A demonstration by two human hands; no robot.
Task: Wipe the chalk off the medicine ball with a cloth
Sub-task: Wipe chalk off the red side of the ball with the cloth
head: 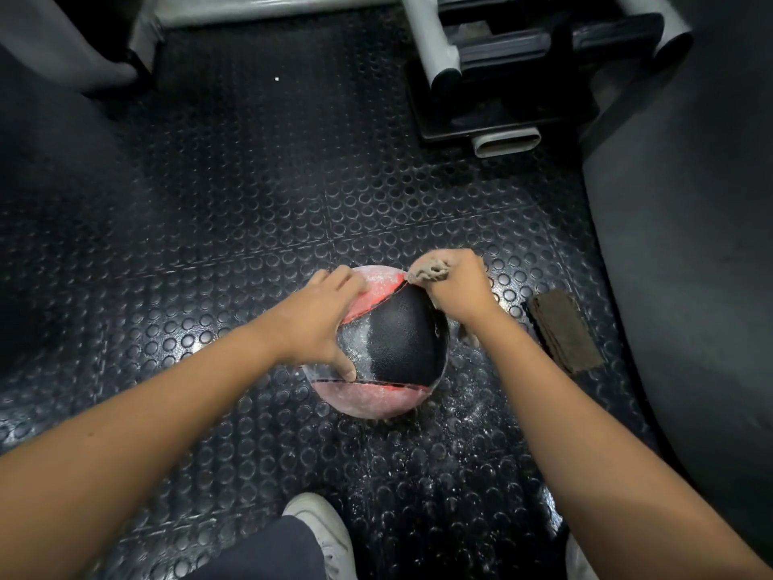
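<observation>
Step in hand, as I judge it: wiping, partway done. Left hand lies flat on the upper left of the round black-and-red textured medicine ball. Its fingers are spread over the far red panel and its thumb presses the near seam, steadying the ball. The ball sits on the black studded rubber floor, centre of view, just ahead of a white shoe.

The black panel looks mostly clean with one white streak left. The near and far red panels are still pale with chalk.

A crumpled grey-brown cloth touches the ball's far right edge, bunched in the right hand, whose fingers curl round it, wrist bent down.

Next move probably calls for dragging the cloth across the far red panel with pressure while the left hand holds or turns the ball.

White chalk dust speckles the floor right of the ball. A flat brown folded pad lies further right, apart from it.
</observation>
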